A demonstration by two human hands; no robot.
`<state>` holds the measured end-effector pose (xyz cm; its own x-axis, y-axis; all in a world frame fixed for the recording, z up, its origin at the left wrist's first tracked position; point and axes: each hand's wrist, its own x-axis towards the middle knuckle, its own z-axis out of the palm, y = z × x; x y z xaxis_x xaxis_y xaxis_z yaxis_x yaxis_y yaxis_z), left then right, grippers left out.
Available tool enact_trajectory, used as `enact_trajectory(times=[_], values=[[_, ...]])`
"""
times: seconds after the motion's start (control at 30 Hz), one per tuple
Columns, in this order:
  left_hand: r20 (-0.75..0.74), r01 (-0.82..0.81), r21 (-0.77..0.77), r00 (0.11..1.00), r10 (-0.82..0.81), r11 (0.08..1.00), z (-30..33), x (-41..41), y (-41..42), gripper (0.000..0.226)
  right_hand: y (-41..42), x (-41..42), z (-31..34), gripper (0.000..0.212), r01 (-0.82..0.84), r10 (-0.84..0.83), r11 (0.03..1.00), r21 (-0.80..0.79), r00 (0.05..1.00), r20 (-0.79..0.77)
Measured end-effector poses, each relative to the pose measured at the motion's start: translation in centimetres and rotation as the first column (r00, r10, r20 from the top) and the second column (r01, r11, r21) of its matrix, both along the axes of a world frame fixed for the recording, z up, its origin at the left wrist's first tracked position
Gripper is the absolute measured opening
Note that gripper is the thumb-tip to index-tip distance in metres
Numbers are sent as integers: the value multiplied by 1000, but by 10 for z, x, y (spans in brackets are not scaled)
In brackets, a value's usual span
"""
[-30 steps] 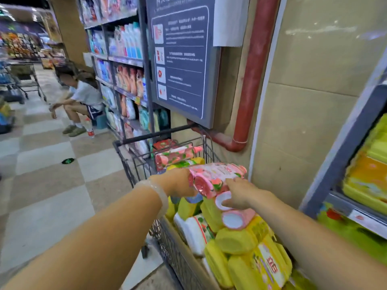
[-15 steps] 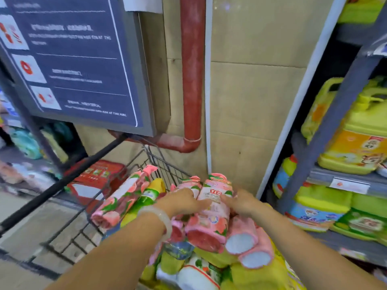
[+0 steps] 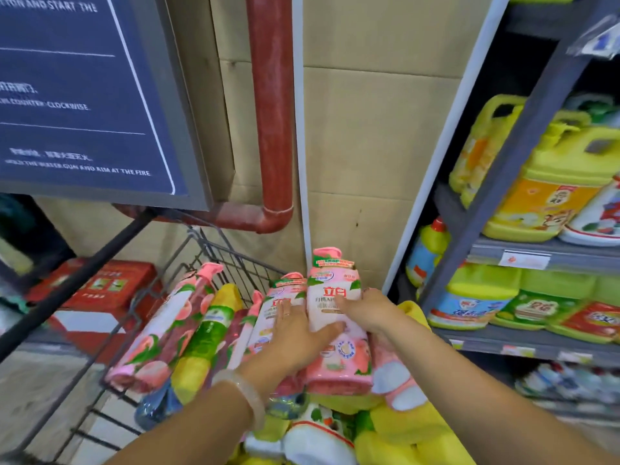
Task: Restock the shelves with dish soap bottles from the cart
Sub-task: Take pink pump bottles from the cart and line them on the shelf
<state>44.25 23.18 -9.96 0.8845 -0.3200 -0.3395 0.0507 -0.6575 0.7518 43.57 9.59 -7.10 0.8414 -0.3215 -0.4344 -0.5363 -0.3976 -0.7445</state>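
- The pink dish soap bottle has a pink pump top, a white label with red characters and peach and green-leaf artwork; it lies on top of the pile in the cart, pump end pointing away towards the wall.
- A second pink bottle of the same design lies touching it on the left side.
- More peach-print bottles, a green-and-yellow bottle and yellow jugs fill the cart around and beneath them.
- The left hand lies flat, fingers straight and spread, pressing across both pink bottles, thumb reaching onto the right one; a pale bracelet circles that wrist.
- The right hand grips the pink dish soap bottle from its right side, fingers curled over the label; the thumb appears to be tucked underneath, though it is hidden.
- Both forearms reach in from the lower edge.
- The shelves at right carry yellow jugs.
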Motion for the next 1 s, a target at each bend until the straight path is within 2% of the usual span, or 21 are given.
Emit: enact_trajectory(times=[0.07, 0.13, 0.2, 0.3, 0.43, 0.5, 0.6, 0.67, 0.8, 0.9, 1.0], values=[[-47, -87, -230, 996, 79, 969, 3, -7, 4, 57, 0, -2, 4, 25, 69, -75, 992, 109, 996, 55], [-52, -136, -319, 991, 126, 938, 10, -11, 4, 45, -2, -7, 8, 20, 82, -100, 985, 153, 988, 116], [-68, -155, -424, 988, 140, 892, 20, -11, 3, 45, -5, -15, 15, 25, 121, -162, 966, 227, 972, 172], [-109, -168, -578, 986, 129, 798, 47, -12, -4, 48, -18, -30, 30, 49, 178, -277, 925, 337, 920, 276], [-14, -68, -695, 997, 82, 716, 81, -24, -39, 69, -48, -64, 73, 56, 195, -350, 900, 391, 856, 379], [-30, -36, -735, 999, 21, 677, 97, -37, -68, 92, -72, -89, 96, 57, 173, -358, 889, 424, 839, 410], [-38, 42, -770, 993, -111, 636, 121, -66, -121, 98, -120, -134, 123, 58, 189, -401, 880, 436, 789, 466], [-18, 121, -768, 978, -210, 629, 139, -93, -164, 90, -157, -171, 138, 55, 225, -456, 865, 449, 725, 516], [64, 277, -742, 936, -347, 610, 173, -164, -259, 52, -238, -259, 163, 56, 285, -546, 830, 479, 590, 595], [144, 378, -725, 900, -411, 575, 195, -222, -334, 58, -301, -330, 183, 59, 341, -546, 838, 427, 529, 649], [197, 460, -709, 857, -476, 534, 211, -277, -402, 52, -359, -398, 200, 59, 392, -532, 842, 371, 485, 694]])
